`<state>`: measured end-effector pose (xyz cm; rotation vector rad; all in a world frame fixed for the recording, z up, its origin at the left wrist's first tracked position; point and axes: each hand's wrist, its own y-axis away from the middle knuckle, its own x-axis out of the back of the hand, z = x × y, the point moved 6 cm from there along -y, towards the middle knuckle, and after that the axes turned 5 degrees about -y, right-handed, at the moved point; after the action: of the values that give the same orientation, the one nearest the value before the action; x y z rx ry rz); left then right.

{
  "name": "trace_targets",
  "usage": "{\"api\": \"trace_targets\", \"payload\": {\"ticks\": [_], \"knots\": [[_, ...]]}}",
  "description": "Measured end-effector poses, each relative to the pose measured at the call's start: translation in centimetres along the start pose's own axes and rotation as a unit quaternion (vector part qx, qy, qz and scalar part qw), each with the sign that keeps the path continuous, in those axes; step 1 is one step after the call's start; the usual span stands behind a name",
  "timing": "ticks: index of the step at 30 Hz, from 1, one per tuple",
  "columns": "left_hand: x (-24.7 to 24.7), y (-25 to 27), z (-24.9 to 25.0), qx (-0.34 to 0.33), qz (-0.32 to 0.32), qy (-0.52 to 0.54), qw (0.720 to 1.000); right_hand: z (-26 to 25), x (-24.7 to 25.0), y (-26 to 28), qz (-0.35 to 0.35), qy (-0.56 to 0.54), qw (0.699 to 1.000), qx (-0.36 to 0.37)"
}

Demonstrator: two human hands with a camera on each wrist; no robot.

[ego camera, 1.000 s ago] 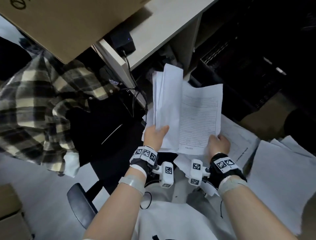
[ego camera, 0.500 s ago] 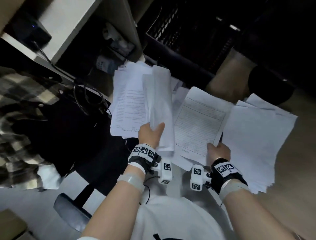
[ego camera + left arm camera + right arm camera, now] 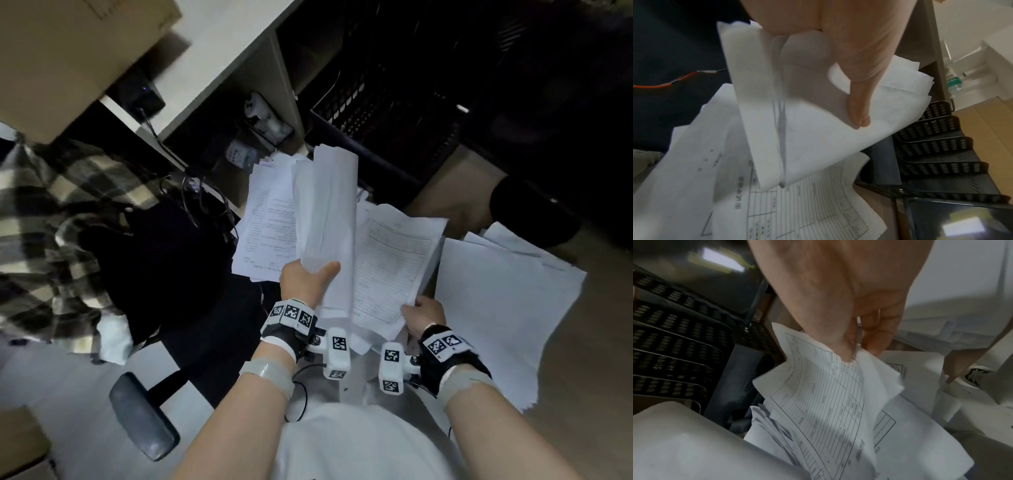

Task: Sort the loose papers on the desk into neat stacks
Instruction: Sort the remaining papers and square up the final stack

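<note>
My left hand [image 3: 308, 277] grips a bundle of blank white sheets [image 3: 330, 219] held upright above the desk; in the left wrist view the thumb [image 3: 859, 100] presses on the bundle [image 3: 797, 113]. My right hand [image 3: 423, 315] pinches the near corner of a lined form sheet [image 3: 394, 263], seen in the right wrist view as thumb and fingers [image 3: 865, 344] closed on the printed form [image 3: 828, 394]. A stack of printed pages [image 3: 267, 226] lies to the left. A stack of blank sheets [image 3: 496, 301] lies to the right.
A black perforated tiered paper tray [image 3: 383, 113] stands behind the papers. A plaid shirt [image 3: 51, 219] hangs over a dark chair at left, with cables [image 3: 202, 195] beside it. A cardboard box [image 3: 68, 51] sits on the white shelf. A dark round object [image 3: 534, 209] stands at right.
Both hands keep their hold; the form sheet has come lower, towards the desk. The view swung right, then partly back left.
</note>
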<state>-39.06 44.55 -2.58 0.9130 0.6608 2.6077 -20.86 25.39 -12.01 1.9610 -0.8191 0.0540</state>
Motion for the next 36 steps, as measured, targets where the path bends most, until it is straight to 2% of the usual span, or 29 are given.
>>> {"api": "trace_targets", "payload": {"ticks": [5,10,12,16,18,21,26,32,36], "knots": [[0.1,1.8,-0.1,-0.011,0.021,0.024,0.999,0.3,0.1,0.7,-0.020,0.024,0.999,0.008],[0.0,2.3,-1.2,-0.019,0.024,0.011,0.999,0.1,0.0,0.3,-0.046,-0.018,0.999,0.001],[-0.3,2.2,-1.2,-0.016,0.018,0.005,1.000,-1.0,-0.1,0.5,-0.068,-0.033,0.997,0.032],[-1.2,2.0,-1.0,-0.028,0.005,0.002,1.000,-4.7,0.4,2.3,-0.065,-0.098,0.986,0.119],[-2.2,2.2,-0.4,-0.041,-0.022,0.018,0.999,-6.6,0.4,3.5,-0.104,-0.135,0.973,0.159],[-3.3,3.4,1.6,-0.046,-0.056,0.052,0.996,-8.6,-0.1,5.1,-0.166,-0.178,0.954,0.178],[-4.1,4.6,3.4,-0.065,-0.082,0.074,0.992,-8.6,2.0,5.7,-0.139,-0.248,0.944,0.169],[-4.5,5.7,4.6,-0.085,-0.103,0.109,0.985,-9.1,4.8,6.9,-0.124,-0.253,0.940,0.191],[-4.1,7.0,5.2,-0.097,-0.077,0.048,0.991,-9.6,6.1,8.5,-0.145,-0.251,0.938,0.191]]}}
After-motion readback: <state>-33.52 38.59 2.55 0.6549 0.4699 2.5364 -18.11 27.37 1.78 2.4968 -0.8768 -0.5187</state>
